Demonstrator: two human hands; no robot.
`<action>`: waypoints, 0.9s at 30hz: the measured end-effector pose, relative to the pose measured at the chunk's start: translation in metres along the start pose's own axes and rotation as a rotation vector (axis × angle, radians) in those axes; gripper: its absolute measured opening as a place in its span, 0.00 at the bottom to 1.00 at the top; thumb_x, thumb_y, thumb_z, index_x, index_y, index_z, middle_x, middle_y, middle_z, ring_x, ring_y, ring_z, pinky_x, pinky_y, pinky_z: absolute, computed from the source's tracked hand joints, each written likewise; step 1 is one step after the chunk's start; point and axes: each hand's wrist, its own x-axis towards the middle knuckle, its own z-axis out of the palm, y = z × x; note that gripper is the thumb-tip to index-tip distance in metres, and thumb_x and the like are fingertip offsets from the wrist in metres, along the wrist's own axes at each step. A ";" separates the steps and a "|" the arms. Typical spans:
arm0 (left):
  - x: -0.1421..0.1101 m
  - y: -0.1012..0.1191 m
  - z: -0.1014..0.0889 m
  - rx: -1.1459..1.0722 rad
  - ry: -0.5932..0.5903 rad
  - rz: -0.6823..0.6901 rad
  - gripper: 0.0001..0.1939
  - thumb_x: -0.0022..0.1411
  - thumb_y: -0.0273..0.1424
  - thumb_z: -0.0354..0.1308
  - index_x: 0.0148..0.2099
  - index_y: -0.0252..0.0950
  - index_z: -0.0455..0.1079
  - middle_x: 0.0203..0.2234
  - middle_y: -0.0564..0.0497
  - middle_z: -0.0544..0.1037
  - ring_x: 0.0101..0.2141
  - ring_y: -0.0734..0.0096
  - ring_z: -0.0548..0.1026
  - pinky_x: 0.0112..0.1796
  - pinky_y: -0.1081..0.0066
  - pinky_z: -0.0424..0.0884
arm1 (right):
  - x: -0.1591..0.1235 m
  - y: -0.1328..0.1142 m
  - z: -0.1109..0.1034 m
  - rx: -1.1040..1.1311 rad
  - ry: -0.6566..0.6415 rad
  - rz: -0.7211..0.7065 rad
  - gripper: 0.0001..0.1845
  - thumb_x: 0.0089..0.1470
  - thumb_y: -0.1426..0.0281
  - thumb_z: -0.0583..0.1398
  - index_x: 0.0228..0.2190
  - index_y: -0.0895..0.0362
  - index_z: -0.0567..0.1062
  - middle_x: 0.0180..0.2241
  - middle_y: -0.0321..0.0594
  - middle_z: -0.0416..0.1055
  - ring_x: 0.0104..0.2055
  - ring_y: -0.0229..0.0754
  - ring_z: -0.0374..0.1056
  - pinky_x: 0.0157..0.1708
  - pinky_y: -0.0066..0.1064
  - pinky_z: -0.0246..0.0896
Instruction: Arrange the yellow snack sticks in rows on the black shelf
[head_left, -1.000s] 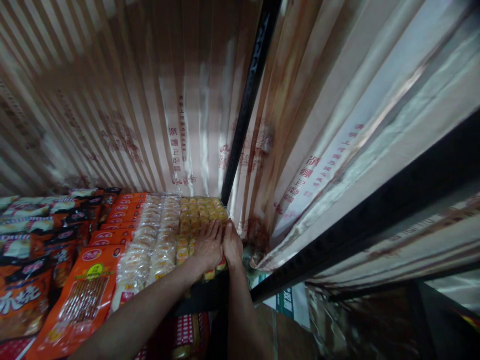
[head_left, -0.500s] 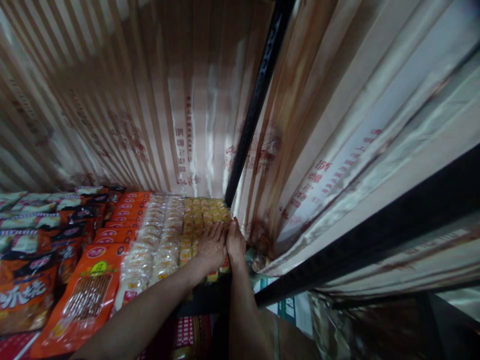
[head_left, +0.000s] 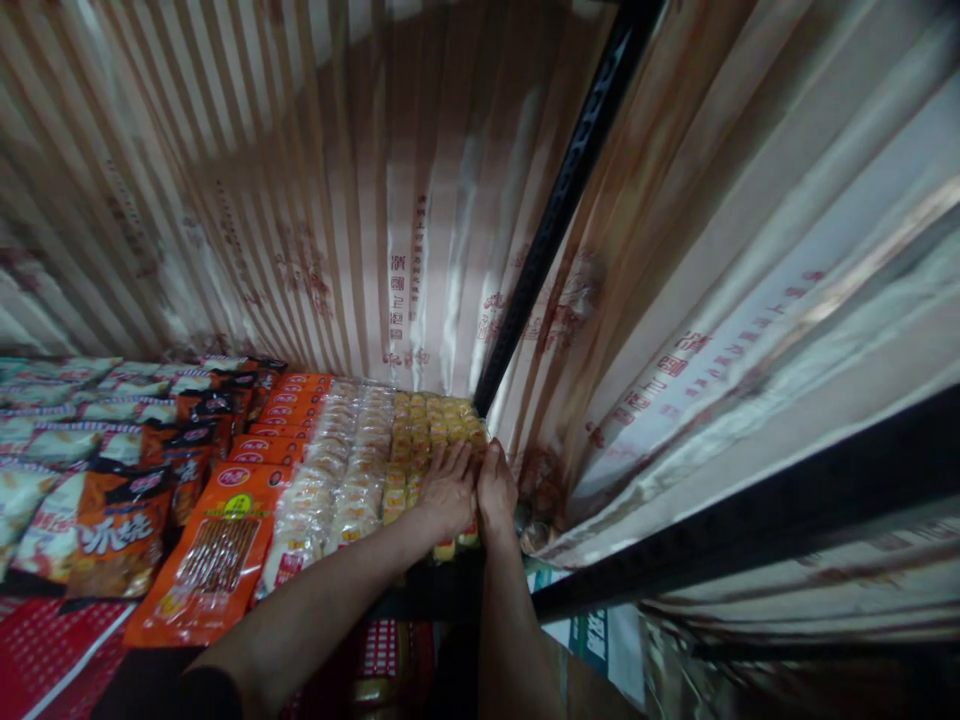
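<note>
My left hand (head_left: 448, 492) lies palm down, fingers stretched, on top of rows of small yellow packets (head_left: 431, 418). Beside it, my right hand (head_left: 496, 490) rests upright with straight fingers along the right side of those rows. The palms and the packets under them are hidden. Left of the yellow packets run rows of clear-wrapped pale snacks (head_left: 352, 480). Farther left, flat orange packs (head_left: 217, 545) overlap in a line.
Orange-and-black snack bags (head_left: 124, 530) and white bags (head_left: 45, 450) fill the shelf's left part. A black upright post (head_left: 555, 220) stands behind the packets, and a black rail (head_left: 750, 500) slants across the right. Printed pleated curtains (head_left: 420, 240) hang behind.
The view has turned slightly left, so the shelf and hands appear farther right. Both hands keep the same place on the yellow packets.
</note>
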 end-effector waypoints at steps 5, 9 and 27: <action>-0.017 0.005 -0.008 -0.001 0.077 -0.016 0.27 0.64 0.35 0.43 0.62 0.28 0.56 0.62 0.39 0.54 0.63 0.54 0.46 0.60 0.52 0.44 | -0.014 -0.008 -0.008 -0.102 0.064 -0.078 0.36 0.60 0.58 0.34 0.52 0.68 0.66 0.54 0.58 0.64 0.58 0.52 0.58 0.56 0.42 0.49; -0.050 0.013 -0.007 -0.048 0.207 -0.081 0.26 0.63 0.33 0.44 0.61 0.29 0.56 0.63 0.39 0.52 0.64 0.54 0.43 0.60 0.51 0.48 | -0.030 -0.010 -0.014 -0.085 0.156 -0.184 0.37 0.60 0.58 0.34 0.51 0.71 0.66 0.53 0.60 0.64 0.58 0.51 0.57 0.58 0.42 0.49; -0.191 0.028 0.042 0.075 0.355 -0.122 0.26 0.58 0.26 0.47 0.60 0.31 0.59 0.61 0.36 0.56 0.62 0.50 0.49 0.54 0.52 0.62 | -0.143 0.054 0.011 -0.141 0.221 -0.337 0.33 0.61 0.59 0.38 0.57 0.69 0.59 0.61 0.59 0.50 0.65 0.51 0.42 0.59 0.53 0.45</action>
